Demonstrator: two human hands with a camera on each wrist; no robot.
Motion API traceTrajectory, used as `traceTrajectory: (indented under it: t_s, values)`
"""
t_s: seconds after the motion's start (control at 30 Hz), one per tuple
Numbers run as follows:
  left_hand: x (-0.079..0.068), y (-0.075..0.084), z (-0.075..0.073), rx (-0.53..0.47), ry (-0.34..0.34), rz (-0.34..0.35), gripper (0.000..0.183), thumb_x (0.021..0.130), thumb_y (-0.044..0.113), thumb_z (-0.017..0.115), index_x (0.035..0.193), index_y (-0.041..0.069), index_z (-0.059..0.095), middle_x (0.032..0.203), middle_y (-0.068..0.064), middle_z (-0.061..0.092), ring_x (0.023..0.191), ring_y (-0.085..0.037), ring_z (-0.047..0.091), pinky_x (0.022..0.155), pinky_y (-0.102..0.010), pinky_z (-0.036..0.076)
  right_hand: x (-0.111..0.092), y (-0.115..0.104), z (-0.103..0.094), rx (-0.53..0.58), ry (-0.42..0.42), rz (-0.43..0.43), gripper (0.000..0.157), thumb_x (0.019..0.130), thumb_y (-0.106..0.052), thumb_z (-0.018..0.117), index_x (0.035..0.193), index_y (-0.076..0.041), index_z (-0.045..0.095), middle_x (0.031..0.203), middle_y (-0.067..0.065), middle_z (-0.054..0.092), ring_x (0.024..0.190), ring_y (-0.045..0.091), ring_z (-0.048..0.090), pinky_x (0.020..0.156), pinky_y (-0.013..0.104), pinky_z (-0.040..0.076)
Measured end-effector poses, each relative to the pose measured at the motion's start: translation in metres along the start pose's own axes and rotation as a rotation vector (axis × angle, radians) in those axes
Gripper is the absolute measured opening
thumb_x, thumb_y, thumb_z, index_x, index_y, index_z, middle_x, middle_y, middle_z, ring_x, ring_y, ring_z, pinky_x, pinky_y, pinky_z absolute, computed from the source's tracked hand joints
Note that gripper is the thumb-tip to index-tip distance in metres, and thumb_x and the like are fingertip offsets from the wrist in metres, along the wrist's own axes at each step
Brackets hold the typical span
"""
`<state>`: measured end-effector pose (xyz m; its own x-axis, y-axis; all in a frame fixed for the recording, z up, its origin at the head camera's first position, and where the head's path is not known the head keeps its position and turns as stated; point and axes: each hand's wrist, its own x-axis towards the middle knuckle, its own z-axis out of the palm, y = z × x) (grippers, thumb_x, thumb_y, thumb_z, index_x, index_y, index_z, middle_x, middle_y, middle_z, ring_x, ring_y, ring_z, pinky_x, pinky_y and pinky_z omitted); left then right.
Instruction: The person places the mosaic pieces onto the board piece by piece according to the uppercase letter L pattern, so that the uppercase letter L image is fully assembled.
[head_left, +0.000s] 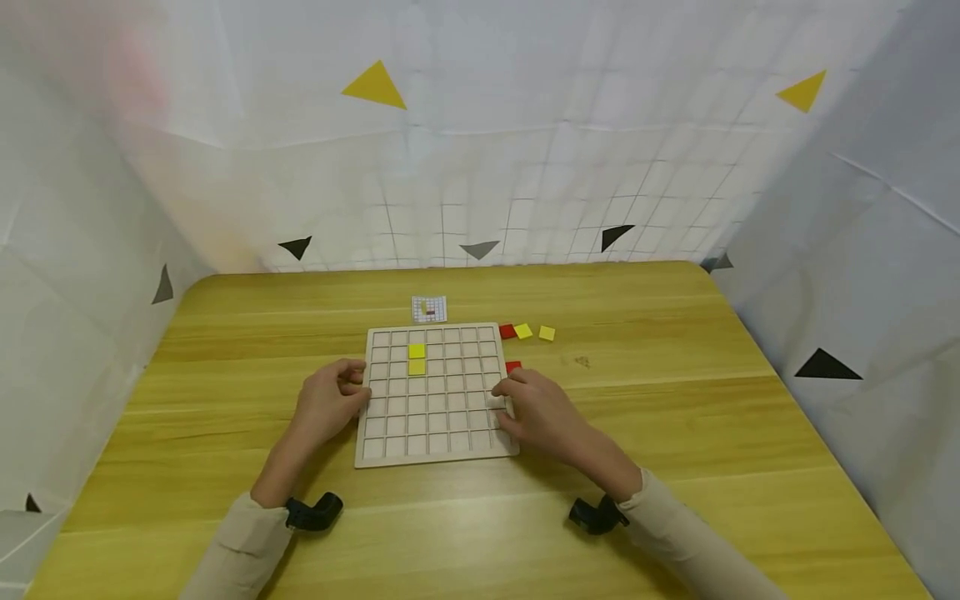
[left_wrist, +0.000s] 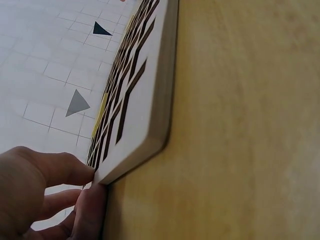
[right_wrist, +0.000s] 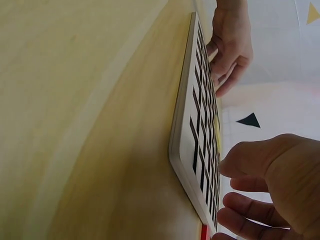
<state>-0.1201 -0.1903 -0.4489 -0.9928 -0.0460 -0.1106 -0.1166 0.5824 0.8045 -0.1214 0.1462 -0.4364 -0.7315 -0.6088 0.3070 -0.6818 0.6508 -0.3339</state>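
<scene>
A pale wooden grid board (head_left: 437,462) lies flat on the table, with two yellow square tiles (head_left: 417,358) in neighbouring cells of one column. Against the board's left edge rest the fingertips of my left hand (head_left: 327,400); the left wrist view shows its thumb and fingers at the rim. My right hand (head_left: 542,414) is at the right edge, fingers loosely bent over the outer cells, with nothing visible between them. Just beyond its fingers a red tile (head_left: 513,366) touches the board's side, partly hidden by the hand. Another red tile (head_left: 507,331) lies at the far right corner.
Beside the far red tile are a yellow tile (head_left: 523,331) and a separate yellow tile (head_left: 547,333). A small printed grid card (head_left: 429,309) lies behind the board. White sheeting (head_left: 480,183) with triangles encloses the back and sides of the wooden table (head_left: 660,400).
</scene>
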Motion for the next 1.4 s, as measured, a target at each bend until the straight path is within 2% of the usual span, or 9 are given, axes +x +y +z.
traceTrajectory:
  t_s: [0.2,0.53,0.7,0.87,1.4]
  values:
    - [0.0,0.0,0.0,-0.001,0.002,-0.007,0.045,0.089,0.007,0.069,0.133,0.001,0.06,0.112,-0.015,0.063,0.096,-0.026,0.068,0.064,-0.029,0.056,-0.005,0.008,-0.005,0.021,0.036,0.003,0.02,0.078,-0.007,0.08,0.096,-0.003,0.073,0.09,0.006,0.064,0.078,0.016,0.053,0.069,0.032,0.049]
    - [-0.002,-0.002,0.001,0.003,-0.004,-0.003,0.046,0.089,0.007,0.07,0.134,0.0,0.059,0.113,-0.015,0.063,0.097,-0.027,0.067,0.065,-0.029,0.057,-0.015,0.022,-0.01,0.006,0.038,0.089,0.024,0.078,-0.009,0.081,0.099,-0.003,0.073,0.093,0.007,0.066,0.08,0.018,0.058,0.071,0.035,0.051]
    - [-0.001,-0.002,0.0,0.001,-0.004,0.007,0.045,0.089,0.008,0.07,0.133,0.001,0.059,0.113,-0.015,0.063,0.098,-0.028,0.068,0.065,-0.028,0.056,-0.012,0.031,-0.018,0.004,0.062,0.134,0.025,0.079,-0.009,0.082,0.101,-0.002,0.073,0.095,0.009,0.067,0.084,0.022,0.062,0.074,0.038,0.052]
    - [-0.001,-0.002,0.0,-0.005,-0.001,0.009,0.045,0.089,0.007,0.07,0.132,0.001,0.06,0.112,-0.015,0.063,0.098,-0.027,0.068,0.066,-0.029,0.056,-0.011,0.037,-0.024,0.014,0.043,0.149,0.025,0.08,-0.01,0.081,0.103,-0.001,0.074,0.096,0.01,0.067,0.085,0.024,0.063,0.074,0.04,0.052]
    - [-0.001,-0.005,0.001,0.001,0.004,0.015,0.045,0.09,0.01,0.07,0.133,0.001,0.06,0.113,-0.014,0.063,0.097,-0.026,0.067,0.067,-0.03,0.056,-0.004,0.057,-0.028,-0.038,0.04,0.189,0.023,0.082,-0.01,0.079,0.101,0.001,0.073,0.097,0.012,0.067,0.086,0.027,0.063,0.073,0.042,0.054]
